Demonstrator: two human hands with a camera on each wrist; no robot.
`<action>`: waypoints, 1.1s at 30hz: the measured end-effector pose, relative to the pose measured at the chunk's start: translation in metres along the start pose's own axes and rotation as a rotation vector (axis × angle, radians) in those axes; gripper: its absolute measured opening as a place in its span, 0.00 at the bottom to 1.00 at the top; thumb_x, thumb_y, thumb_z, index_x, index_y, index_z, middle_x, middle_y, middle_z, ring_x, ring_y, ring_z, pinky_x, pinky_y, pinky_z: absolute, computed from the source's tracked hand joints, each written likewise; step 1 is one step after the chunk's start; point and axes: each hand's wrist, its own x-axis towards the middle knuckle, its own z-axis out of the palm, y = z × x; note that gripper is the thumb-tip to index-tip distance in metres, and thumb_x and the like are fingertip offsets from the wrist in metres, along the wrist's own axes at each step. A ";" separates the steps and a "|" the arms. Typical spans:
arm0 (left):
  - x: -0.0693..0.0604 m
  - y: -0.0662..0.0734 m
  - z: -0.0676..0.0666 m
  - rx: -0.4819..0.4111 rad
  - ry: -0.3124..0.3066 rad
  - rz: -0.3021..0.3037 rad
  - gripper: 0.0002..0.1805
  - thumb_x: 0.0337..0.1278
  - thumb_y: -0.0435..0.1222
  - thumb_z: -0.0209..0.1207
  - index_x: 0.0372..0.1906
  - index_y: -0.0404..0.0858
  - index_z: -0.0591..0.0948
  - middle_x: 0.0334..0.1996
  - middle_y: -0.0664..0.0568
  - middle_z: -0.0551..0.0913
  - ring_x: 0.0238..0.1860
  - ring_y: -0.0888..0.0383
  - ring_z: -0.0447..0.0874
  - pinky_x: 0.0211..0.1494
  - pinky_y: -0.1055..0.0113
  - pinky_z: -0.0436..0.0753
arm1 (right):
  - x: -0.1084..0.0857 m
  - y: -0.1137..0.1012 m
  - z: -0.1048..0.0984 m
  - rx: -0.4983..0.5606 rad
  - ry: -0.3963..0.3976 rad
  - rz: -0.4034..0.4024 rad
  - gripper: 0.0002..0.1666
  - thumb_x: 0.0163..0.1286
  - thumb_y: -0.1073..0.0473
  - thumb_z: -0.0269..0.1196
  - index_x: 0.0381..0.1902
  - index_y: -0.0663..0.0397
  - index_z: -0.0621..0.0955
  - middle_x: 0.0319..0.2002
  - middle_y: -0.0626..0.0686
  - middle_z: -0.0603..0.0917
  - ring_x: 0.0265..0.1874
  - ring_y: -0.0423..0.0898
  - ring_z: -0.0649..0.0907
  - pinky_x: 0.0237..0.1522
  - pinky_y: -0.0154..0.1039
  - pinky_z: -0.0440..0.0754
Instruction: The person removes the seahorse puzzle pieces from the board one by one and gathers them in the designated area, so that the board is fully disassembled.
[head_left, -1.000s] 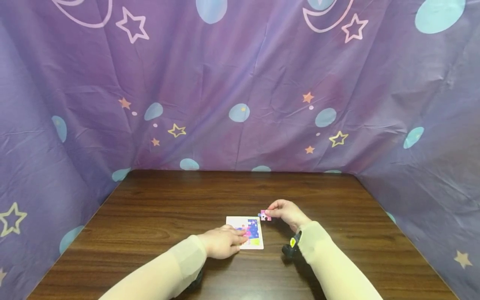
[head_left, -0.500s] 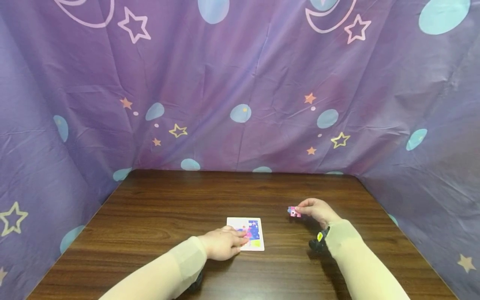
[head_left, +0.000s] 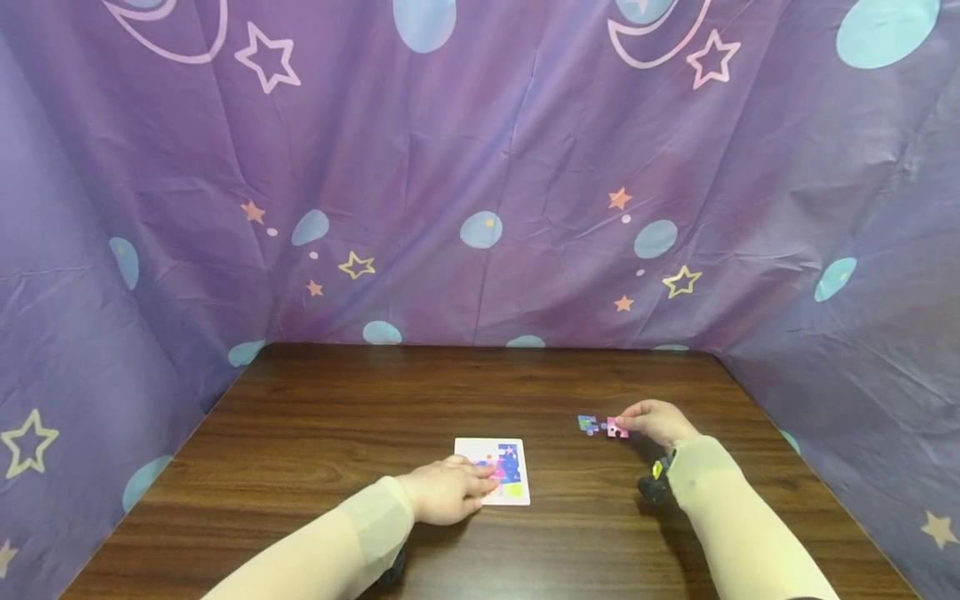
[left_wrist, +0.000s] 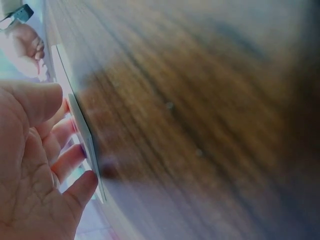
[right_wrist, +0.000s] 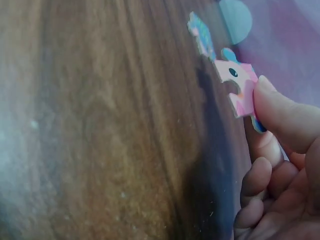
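A pink puzzle piece (head_left: pixel 617 427) with a dark eye printed on it is pinched between the thumb and fingers of my right hand (head_left: pixel 660 422). Just left of it lies a blue-green puzzle piece (head_left: pixel 587 424) on the table; in the right wrist view this blue-green piece (right_wrist: pixel 201 35) appears beyond the pink piece (right_wrist: pixel 239 82). My left hand (head_left: pixel 447 490) rests on the left part of a white-framed puzzle board (head_left: pixel 525 475), its fingers extended over the picture. Blue, pink and yellow parts of the picture show; the hand hides the rest.
A brown wood-grain table (head_left: pixel 360 392) extends around both hands. Purple curtains (head_left: pixel 420 167) with stars and moons stand at the back and both sides. A black wrist device (head_left: pixel 655 486) sits under the right wrist.
My right hand has moved right, away from the board, carrying the pink puzzle piece. The blue-green piece now shows separately on the table. My left hand has stayed on the board.
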 end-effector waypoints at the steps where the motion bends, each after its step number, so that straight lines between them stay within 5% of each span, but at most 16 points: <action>1: 0.000 0.000 0.000 0.001 -0.001 0.000 0.24 0.67 0.46 0.52 0.67 0.51 0.72 0.69 0.60 0.66 0.66 0.59 0.66 0.69 0.66 0.64 | 0.000 0.000 -0.001 -0.029 0.010 0.001 0.15 0.61 0.55 0.69 0.34 0.64 0.82 0.31 0.49 0.82 0.38 0.48 0.76 0.40 0.42 0.70; 13: -0.001 0.001 0.002 -0.002 0.002 0.004 0.24 0.67 0.46 0.51 0.67 0.51 0.72 0.69 0.61 0.66 0.65 0.60 0.66 0.70 0.66 0.63 | 0.003 0.010 0.005 -0.101 0.129 0.042 0.14 0.63 0.58 0.64 0.36 0.67 0.81 0.29 0.53 0.83 0.35 0.52 0.79 0.37 0.44 0.74; 27: -0.001 0.000 0.000 0.004 0.011 0.020 0.24 0.68 0.45 0.51 0.67 0.50 0.72 0.69 0.59 0.67 0.65 0.58 0.67 0.70 0.65 0.63 | -0.001 0.007 0.009 -0.162 0.170 0.089 0.19 0.64 0.54 0.62 0.41 0.66 0.81 0.40 0.63 0.84 0.45 0.62 0.79 0.49 0.55 0.73; 33: 0.000 -0.001 0.000 0.018 0.017 0.021 0.24 0.67 0.44 0.52 0.67 0.50 0.73 0.69 0.58 0.67 0.66 0.58 0.67 0.69 0.66 0.64 | 0.000 -0.006 0.018 -0.074 0.206 0.063 0.18 0.66 0.55 0.62 0.42 0.68 0.81 0.34 0.59 0.86 0.37 0.55 0.82 0.40 0.46 0.75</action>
